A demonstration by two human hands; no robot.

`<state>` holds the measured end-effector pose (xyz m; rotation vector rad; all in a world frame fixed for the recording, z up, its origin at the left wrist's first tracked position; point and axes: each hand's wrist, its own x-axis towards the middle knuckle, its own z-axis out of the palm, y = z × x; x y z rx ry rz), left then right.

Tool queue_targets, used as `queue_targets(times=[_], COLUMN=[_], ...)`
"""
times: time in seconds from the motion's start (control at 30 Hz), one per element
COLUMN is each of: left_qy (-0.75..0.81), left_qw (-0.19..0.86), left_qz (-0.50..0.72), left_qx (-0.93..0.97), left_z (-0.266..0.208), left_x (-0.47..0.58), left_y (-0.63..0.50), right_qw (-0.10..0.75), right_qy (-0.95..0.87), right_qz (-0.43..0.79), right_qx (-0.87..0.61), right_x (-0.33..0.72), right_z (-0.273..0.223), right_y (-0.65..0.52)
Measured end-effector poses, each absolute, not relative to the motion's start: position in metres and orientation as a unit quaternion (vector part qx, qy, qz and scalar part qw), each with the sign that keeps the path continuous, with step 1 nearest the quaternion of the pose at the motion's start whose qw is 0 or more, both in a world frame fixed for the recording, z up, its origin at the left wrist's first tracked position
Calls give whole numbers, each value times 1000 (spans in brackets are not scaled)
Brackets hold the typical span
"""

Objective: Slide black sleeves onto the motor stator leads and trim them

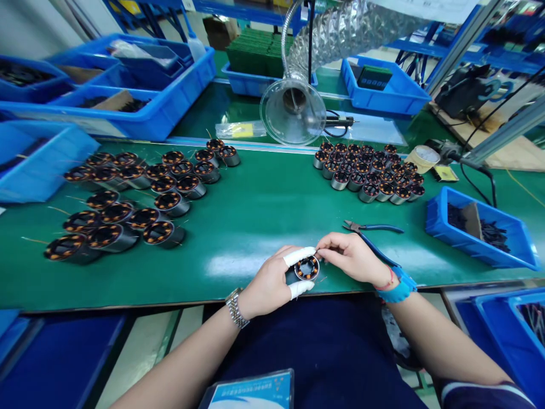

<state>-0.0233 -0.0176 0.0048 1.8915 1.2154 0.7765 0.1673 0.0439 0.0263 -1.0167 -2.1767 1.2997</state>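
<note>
A motor stator (307, 268), a metal ring with copper windings inside, is tilted at the table's front edge. My left hand (279, 279), with white finger covers on thumb and forefinger, grips it from the left side. At the stator's upper right rim, my right hand (351, 257) is closed in a pinch; what lies between its fingertips is too small to make out. A thin wire end sticks out near the stator's lower right. Diagonal cutters (374, 228) with blue handles lie just beyond my right hand, jaws pointing left, one handle partly hidden by the wrist.
Several stators (114, 213) stand at the left, and a tighter group of them (370, 170) at the back right. A blue bin (481, 250) of black pieces is at the right. A clear extraction hood (293, 112) hangs over the back middle, near a pen-like tool (340, 121).
</note>
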Motion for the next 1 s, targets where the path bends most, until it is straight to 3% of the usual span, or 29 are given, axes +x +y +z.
queue_targets(times=[0.47, 0.7, 0.77, 0.83, 0.9, 1.0], left_qy=[471, 470, 475, 494, 509, 516], left_qw=[371, 368, 367, 369, 377, 384], left_qz=[307, 303, 298, 298, 297, 292], left_qx=[739, 743, 742, 729, 714, 708], left_z=[3, 4, 3, 2, 1, 0], left_x=[-24, -24, -23, -23, -22, -22], left_y=[-17, -16, -17, -18, -19, -19], right_qw=[206, 199, 199, 229, 239, 195], right_qy=[-791, -945, -952, -929, -874, -760], right_qz=[448, 128, 104, 159, 292, 505], right_qx=[-362, -227, -207, -243, -306, -361], right_x=[166, 167, 166, 166, 167, 167], right_z=[30, 11, 7, 7, 11, 20], right_y=[44, 45, 45, 45, 45, 46])
